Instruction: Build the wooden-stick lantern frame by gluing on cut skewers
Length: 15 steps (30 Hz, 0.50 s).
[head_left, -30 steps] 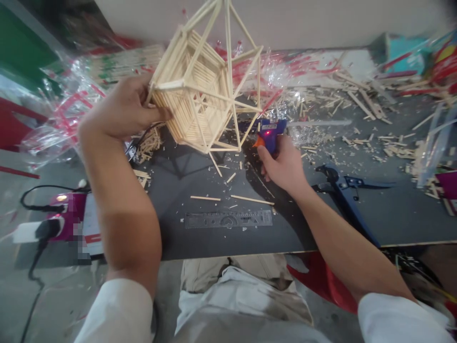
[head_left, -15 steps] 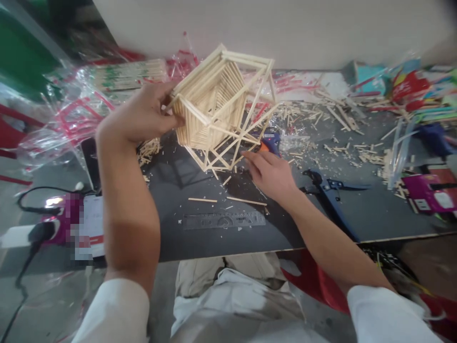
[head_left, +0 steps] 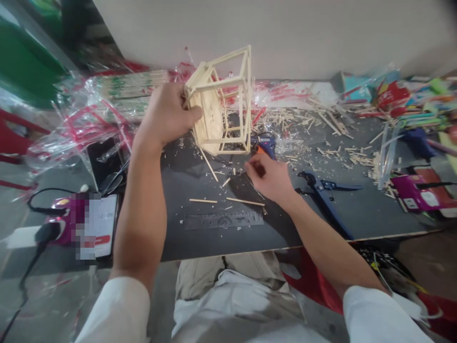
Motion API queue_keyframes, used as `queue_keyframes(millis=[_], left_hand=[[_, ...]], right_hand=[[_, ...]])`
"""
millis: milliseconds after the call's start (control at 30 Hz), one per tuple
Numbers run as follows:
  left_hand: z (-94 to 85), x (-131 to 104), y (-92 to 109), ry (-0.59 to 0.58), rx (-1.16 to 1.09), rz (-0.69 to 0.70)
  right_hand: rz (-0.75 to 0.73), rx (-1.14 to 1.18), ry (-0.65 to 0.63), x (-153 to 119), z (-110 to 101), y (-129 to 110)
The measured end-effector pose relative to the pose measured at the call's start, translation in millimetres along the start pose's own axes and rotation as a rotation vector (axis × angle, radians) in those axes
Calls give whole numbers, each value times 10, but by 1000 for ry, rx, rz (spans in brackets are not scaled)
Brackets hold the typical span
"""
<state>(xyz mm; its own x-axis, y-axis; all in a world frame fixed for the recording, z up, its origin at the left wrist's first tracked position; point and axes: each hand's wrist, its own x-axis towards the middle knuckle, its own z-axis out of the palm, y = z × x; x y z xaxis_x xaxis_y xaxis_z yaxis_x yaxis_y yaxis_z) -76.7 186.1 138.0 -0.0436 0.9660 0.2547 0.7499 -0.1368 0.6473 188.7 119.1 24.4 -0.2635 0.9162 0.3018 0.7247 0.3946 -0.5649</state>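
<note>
Frame (head_left: 211,114), seemingly mostly joined, is hanging tilted at twelve o'clock, left hand (head_left: 167,113) pinching its edge; right hand (head_left: 273,177) is half-curling near glue gun (head_left: 268,146), contents unclear. Sticks (head_left: 245,201) are lying unattached at six.

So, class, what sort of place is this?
Probably a craft workbench: the left hand holds a wooden stick frame, a glue gun lies beyond the right hand, and a clear ruler lies near cut stick pieces.

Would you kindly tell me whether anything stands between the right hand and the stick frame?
Nothing visible stands between the right hand and the stick frame, which the left hand holds up. The glue gun lies beside that gap.
</note>
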Motion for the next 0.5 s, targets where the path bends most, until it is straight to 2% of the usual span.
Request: queue_keyframes(millis=[67,133,200,367,500], left_hand=[[27,-53,115,-66,31,68],[63,-112,233,-82,106,67],[118,-167,337,-70,156,51],[271,-238,466,-75,135,30],[312,-222,456,-83,98,75]], right_hand=[[-142,-13,-93,-27,34,-66],[-206,-70,-133,-29,107,-169],[-159,-155,-164,0,194,-290],[141,-273,-302,189,294,-511],[142,-268,-280,368,257,-542]])
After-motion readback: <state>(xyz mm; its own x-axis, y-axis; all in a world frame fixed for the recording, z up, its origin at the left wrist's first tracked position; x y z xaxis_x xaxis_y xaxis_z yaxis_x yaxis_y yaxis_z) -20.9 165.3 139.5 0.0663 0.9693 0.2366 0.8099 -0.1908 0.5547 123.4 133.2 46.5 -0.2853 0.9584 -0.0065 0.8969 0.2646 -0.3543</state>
